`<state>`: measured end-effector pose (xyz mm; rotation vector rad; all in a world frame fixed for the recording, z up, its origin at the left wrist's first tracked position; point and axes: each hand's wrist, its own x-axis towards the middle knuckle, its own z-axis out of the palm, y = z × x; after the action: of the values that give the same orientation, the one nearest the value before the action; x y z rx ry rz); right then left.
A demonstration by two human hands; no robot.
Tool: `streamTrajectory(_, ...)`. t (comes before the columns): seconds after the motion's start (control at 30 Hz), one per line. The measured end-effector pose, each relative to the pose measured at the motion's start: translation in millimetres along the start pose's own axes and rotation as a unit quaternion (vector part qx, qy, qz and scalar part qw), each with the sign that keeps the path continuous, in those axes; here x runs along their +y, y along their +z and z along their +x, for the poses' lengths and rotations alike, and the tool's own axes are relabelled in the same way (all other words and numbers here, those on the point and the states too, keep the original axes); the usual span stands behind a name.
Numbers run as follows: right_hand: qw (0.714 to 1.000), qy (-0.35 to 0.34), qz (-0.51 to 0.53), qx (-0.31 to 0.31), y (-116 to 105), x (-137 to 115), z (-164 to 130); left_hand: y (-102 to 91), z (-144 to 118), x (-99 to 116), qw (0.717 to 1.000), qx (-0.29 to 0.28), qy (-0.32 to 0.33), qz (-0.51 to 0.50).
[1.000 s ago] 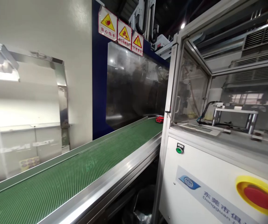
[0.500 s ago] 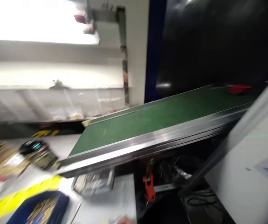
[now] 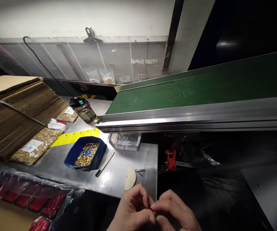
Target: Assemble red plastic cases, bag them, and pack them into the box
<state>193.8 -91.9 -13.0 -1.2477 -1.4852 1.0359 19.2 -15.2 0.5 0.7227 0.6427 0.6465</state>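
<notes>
My left hand and my right hand meet at the bottom of the view, just off the table's front edge. Their fingertips are closed together on a small gold-coloured piece; the fingers hide most of it. Just beyond my left hand, a round cream disc lies on the metal table. Beside it is a small metal tool like tweezers. Farther left, a blue bin holds many small gold-coloured pieces. Between bin and disc lies a pen.
A green conveyor belt with a metal side rail slopes up rightward. On the left are stacked cardboard, bags of gold pieces, white gloves and a bottle. A clear tray sits under the rail; red items in plastic stand lower left.
The view has swung left and down and is sharper. Both hands now show, fingertips together on the small piece; before, only a blurred bit of a hand showed at the bottom edge.
</notes>
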Motion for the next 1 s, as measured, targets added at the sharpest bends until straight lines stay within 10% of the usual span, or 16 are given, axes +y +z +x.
streamTrajectory(0.13,0.999,0.039,-0.026,-0.010,-0.5,-0.4,2.2,-0.3,2.7,2.1,0.998,0.036,-0.026,0.052)
streamTrajectory(0.33,0.974,0.167,0.058,0.139,12.2,5.7,-5.9,-9.7,7.1,-18.7,0.996,0.052,-0.060,0.045)
streamTrajectory(1.0,0.947,0.252,0.174,0.099,13.3,36.0,-7.9,-14.9,8.7,-33.7,0.981,0.113,-0.150,-0.054)
